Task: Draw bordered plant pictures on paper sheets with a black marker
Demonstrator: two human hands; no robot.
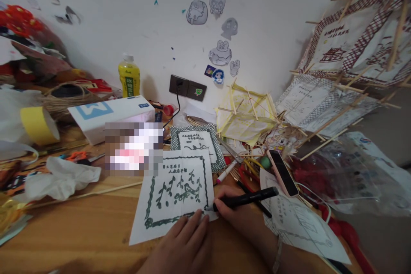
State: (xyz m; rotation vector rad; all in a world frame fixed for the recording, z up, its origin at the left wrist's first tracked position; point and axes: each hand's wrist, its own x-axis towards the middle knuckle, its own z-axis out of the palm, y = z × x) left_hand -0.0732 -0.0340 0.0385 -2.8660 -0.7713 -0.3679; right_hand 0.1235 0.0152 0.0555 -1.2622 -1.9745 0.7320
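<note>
Far left of table: yellow tape roll, crumpled white tissue, thin bamboo stick lying flat toward the paper. Behind these: white box, yellow drink bottle upright against the wall, wall socket with a black cable plugged in.

Centre: white paper sheet with dark green border and green brush-like figures, flat on the table, corner toward the viewer. Just behind it, touching or slightly overlapped, a 2nd decorated sheet with a checked green edge.

Left hand: fingers spread flat, fingertips pressing the near edge of the paper sheet, pinning it. No object enclosed in the grip.

Right hand: grip pinched shut around a black marker. Marker long axis runs near-horizontal, tip to the left, cap end up and right. Tip touching or just at the right lower border of the paper sheet, just beside the left fingertips. Right hand nearer the border line; paper lies left of that grip.

Right of the hands: pink-cased phone face up, another printed sheet under the wrist, scissors, loose pens. Far right: yellow paper-and-stick frame, larger red-patterned frames, clear plastic bag.
</note>
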